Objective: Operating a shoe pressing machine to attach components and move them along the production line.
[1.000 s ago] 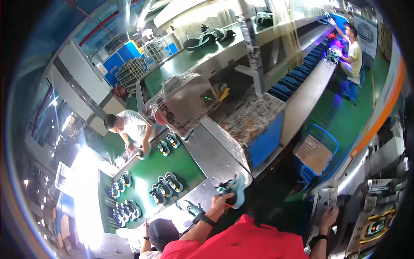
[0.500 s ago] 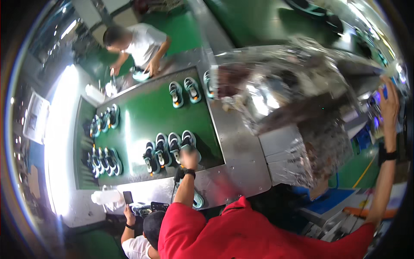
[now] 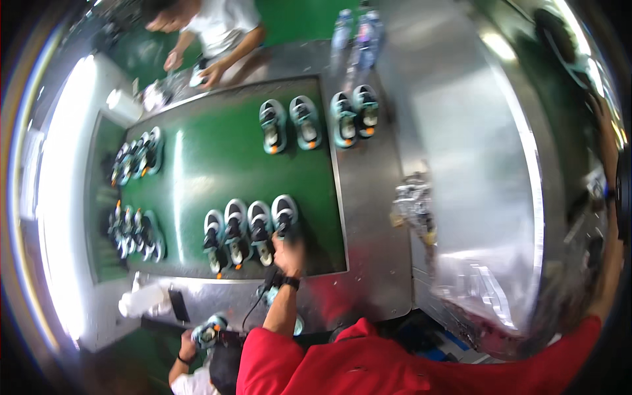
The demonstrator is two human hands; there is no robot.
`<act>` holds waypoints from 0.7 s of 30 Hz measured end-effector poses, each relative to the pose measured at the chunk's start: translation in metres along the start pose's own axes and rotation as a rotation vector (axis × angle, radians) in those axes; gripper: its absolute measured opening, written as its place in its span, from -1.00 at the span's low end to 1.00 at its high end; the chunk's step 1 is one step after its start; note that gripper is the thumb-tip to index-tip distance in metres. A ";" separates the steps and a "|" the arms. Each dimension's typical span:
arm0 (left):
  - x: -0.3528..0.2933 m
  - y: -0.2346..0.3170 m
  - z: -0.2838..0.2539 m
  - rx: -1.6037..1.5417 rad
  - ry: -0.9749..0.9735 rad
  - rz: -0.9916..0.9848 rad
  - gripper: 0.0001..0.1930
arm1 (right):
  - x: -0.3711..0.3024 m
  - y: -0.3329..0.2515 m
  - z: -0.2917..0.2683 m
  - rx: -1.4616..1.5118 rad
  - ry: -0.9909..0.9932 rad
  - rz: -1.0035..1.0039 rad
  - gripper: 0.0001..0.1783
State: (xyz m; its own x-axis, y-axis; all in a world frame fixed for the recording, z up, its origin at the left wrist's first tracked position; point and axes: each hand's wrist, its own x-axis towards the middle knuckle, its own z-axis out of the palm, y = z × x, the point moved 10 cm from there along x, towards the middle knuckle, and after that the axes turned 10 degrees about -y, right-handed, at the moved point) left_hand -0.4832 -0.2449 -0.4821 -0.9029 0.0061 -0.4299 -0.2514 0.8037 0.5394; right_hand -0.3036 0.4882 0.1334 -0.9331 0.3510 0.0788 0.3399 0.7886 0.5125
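Observation:
My left hand grips the near end of a black, white and mint sneaker, the rightmost in a row on the green belt. Its fingers are partly blurred. Left of it stand three matching sneakers, the closest being this sneaker. My right arm stretches out to the far right. There my right hand is dark and smeared at the picture's rim, so what its fingers do is hidden. A bare metal surface lies between my arms.
Two sneakers stand on the metal border, beside another pair on the belt. More sneakers line the left side. One co-worker handles a shoe across the belt; another holds one near my left. Crumpled clear plastic lies at right.
The crinkled clear plastic at right no longer covers the metal surface, and bottles and a second border sneaker show. My right hand has moved toward the rim; my left hand stays at the sneaker.

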 end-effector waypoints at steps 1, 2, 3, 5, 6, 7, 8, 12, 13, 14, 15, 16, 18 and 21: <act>0.003 0.005 0.010 -0.010 -0.018 0.007 -0.25 | -0.002 0.003 -0.006 0.069 0.062 -0.026 -0.48; 0.008 -0.002 0.019 -0.060 -0.007 0.088 -0.24 | -0.002 0.009 -0.003 0.499 0.105 0.060 -0.47; 0.003 0.002 0.008 -0.080 0.078 0.232 -0.24 | -0.004 -0.062 -0.033 -0.143 0.207 -0.100 -0.23; 0.035 -0.072 0.022 0.383 0.100 0.616 -0.25 | 0.010 -0.098 -0.037 -0.050 0.257 -0.091 -0.18; 0.047 -0.061 0.040 -0.054 -0.181 0.360 -0.21 | -0.013 -0.105 -0.056 -0.155 0.255 -0.040 -0.13; 0.016 -0.011 0.017 -0.182 -0.133 0.359 -0.17 | -0.034 -0.110 -0.078 -0.232 0.262 -0.015 -0.20; -0.005 0.010 -0.005 0.016 0.060 0.453 -0.16 | -0.056 -0.109 -0.113 -0.136 0.346 0.042 -0.31; -0.127 0.143 -0.041 -0.180 -0.210 0.799 -0.39 | -0.166 -0.077 -0.199 0.398 0.531 0.346 -0.59; -0.142 0.152 -0.009 -0.486 -0.549 0.589 -0.48 | -0.197 -0.067 -0.205 0.734 0.516 0.414 -0.53; -0.212 0.223 -0.017 -0.497 -0.714 0.828 -0.55 | -0.236 -0.066 -0.216 0.836 0.575 0.425 -0.52; -0.258 0.252 -0.007 -0.507 -0.934 0.760 -0.48 | -0.269 -0.067 -0.220 0.951 0.644 0.425 -0.52; -0.306 0.282 -0.008 -0.630 -1.110 0.793 -0.47 | -0.304 -0.068 -0.223 0.982 0.676 0.499 -0.54; -0.387 0.336 -0.003 -0.815 -1.405 0.912 -0.37 | -0.364 -0.076 -0.218 1.119 0.683 0.585 -0.59; -0.487 0.387 0.039 -0.866 -1.807 0.752 -0.12 | -0.448 -0.097 -0.172 1.288 0.550 0.770 -0.65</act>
State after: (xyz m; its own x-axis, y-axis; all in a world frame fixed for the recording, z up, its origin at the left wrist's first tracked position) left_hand -0.1274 0.0867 -0.0924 0.2245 0.9515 0.2106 -0.6258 -0.0249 0.7796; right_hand 0.0619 0.1679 0.1956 -0.3303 0.8567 0.3961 0.3308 0.4981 -0.8016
